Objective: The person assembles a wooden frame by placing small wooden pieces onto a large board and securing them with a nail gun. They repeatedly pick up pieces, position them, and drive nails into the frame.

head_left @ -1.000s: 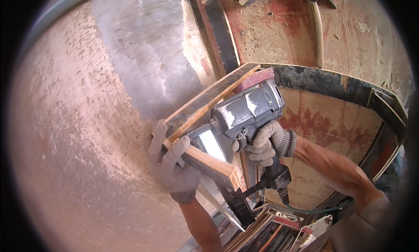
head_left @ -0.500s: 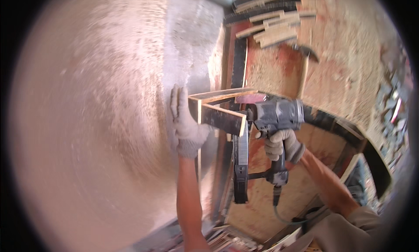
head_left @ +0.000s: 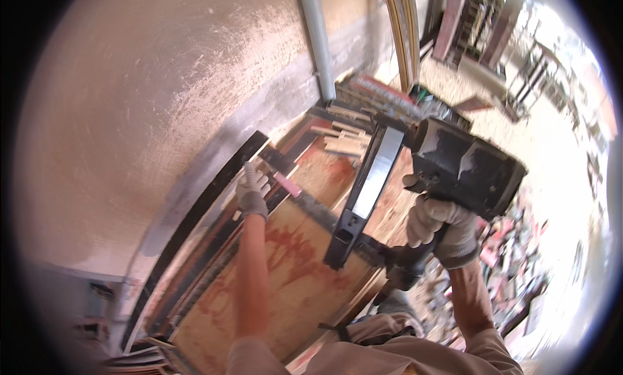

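Note:
My right hand (head_left: pixel 442 229), in a pale work glove, grips the handle of a black nail gun (head_left: pixel 467 167). The worn, scuffed tool is raised over the frame, its long magazine (head_left: pixel 370 190) slanting down to the left. At the wall, my gloved left hand (head_left: pixel 252 192) is closed on the pale edge of a long, dark board (head_left: pixel 198 222) that stands along the wall base. Its fingers are small and partly blurred. Just beyond that hand lies a short piece with a pink face (head_left: pixel 287 184). Below is a red-stained wooden panel (head_left: pixel 279 265) with dark edging.
Several light wood strips (head_left: pixel 347 140) lie stacked beyond the panel. A grey pipe (head_left: pixel 317 44) runs down the rough plaster wall (head_left: pixel 162 115). Scattered scraps (head_left: pixel 506 258) cover ground at the right. Curved boards (head_left: pixel 403 34) lean at the back.
My view has swung round and widened. The nail gun has come away from the dark, pale-edged pieces and now sits higher and nearer. My left hand has left its flat pose there.

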The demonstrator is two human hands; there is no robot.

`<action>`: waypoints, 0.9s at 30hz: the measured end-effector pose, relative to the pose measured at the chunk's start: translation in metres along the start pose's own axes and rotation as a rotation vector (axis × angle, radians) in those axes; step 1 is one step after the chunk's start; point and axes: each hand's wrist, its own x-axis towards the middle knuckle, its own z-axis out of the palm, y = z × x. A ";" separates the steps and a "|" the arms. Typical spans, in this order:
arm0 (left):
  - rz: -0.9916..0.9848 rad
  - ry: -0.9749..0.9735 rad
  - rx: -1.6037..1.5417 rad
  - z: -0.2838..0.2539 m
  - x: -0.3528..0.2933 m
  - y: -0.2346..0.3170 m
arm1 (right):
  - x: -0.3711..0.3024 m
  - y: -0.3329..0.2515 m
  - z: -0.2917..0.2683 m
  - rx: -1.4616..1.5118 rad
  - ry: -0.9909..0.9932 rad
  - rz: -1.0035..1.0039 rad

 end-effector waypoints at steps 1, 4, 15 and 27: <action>-0.053 0.012 -0.057 0.003 0.004 0.004 | 0.011 -0.027 0.004 0.000 -0.088 0.034; -0.171 -0.041 -0.193 0.023 0.019 0.019 | 0.044 -0.108 0.013 -0.336 -0.123 0.146; -0.168 0.161 -0.257 0.041 0.063 -0.026 | 0.267 -0.086 0.047 -1.037 -0.408 0.465; -0.039 0.518 0.348 0.050 0.069 -0.029 | 0.370 0.080 0.109 -1.278 -0.574 0.588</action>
